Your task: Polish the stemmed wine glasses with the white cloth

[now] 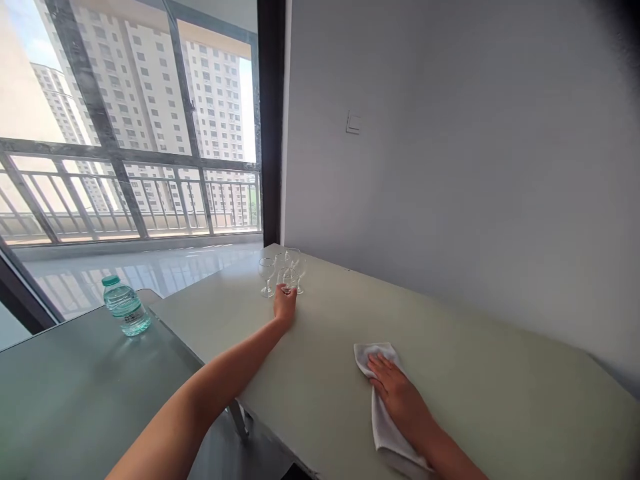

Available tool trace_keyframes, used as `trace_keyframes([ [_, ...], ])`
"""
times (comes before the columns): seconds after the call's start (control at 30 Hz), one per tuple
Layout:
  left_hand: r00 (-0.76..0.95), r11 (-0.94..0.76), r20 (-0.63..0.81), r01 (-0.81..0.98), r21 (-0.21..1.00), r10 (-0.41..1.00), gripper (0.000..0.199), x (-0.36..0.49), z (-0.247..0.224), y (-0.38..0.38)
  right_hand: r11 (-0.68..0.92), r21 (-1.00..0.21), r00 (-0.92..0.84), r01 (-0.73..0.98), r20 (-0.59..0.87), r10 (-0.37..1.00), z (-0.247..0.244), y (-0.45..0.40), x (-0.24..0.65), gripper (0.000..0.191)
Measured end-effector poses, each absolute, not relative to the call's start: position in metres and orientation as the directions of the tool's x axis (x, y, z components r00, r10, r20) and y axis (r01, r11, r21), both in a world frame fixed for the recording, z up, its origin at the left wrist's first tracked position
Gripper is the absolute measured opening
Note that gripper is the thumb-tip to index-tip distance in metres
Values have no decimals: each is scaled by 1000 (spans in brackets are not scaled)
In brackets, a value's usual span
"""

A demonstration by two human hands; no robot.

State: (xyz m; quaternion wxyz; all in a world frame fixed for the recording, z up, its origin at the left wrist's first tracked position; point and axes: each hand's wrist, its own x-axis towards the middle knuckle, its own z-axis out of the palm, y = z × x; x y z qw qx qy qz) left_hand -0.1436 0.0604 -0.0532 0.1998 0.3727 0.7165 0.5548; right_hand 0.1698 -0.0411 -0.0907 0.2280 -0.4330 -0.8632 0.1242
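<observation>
My left hand (285, 304) reaches to the far end of the pale table (325, 320), its fingers closed around the lower part of a clear glass (288, 277). Close around that hand stand several stemmed wine glasses, one of them a wine glass (267, 269) just to its left. Their outlines overlap, so the exact grip is partly hidden. Nearer to me, my right hand (393, 385) lies flat with fingers stretched out on a white cloth (383, 427). The cloth is spread on the tabletop and trails toward the front edge under my wrist.
A water bottle with a green cap (123, 308) stands on a lower grey-green table (75, 393) at left. Behind the pale table runs a grey wall with a light switch (353, 123). A large window with a railing (165, 193) is at far left.
</observation>
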Motion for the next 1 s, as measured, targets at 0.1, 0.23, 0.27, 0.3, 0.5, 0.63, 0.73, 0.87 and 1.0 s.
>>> trace_keyframes([
  [0.1, -601, 51, 148, 302, 952, 785, 32, -110, -51, 55, 557, -515, -443, 652, 337, 831, -85, -46, 165, 35],
  [0.23, -479, -94, 237, 304, 948, 845, 32, -57, -41, 49, 416, -741, -165, 527, 391, 905, -70, -53, 172, 33],
  [0.27, -445, -149, 276, 300, 942, 852, 34, -45, -38, 47, 345, -817, -54, 462, 363, 930, -66, -54, 175, 33],
  [0.3, -416, -201, 315, 295, 934, 853, 35, -34, -36, 45, 266, -891, 58, 368, 307, 950, -63, -54, 178, 35],
  [0.5, -296, -278, 415, 410, 869, 860, 36, -8, -42, 26, 65, -983, 28, -169, 61, 998, -48, -51, 196, 51],
  [0.63, -197, -246, 416, 560, 791, 888, 38, -14, -47, 17, 15, -986, -31, -166, 20, 999, -41, -52, 199, 58],
  [0.73, -134, -217, 400, 667, 713, 907, 39, -14, -45, 14, -35, -974, 25, -224, -41, 999, -38, -51, 201, 56],
  [0.87, -32, -209, 377, 788, 579, 925, 40, -9, -42, 10, 11, -956, 206, -292, -51, 977, -26, -50, 205, 56],
  [1.0, 4, -214, 371, 823, 526, 929, 41, -4, -39, 6, 128, -972, 174, -197, 94, 980, -3, -55, 192, 65],
])
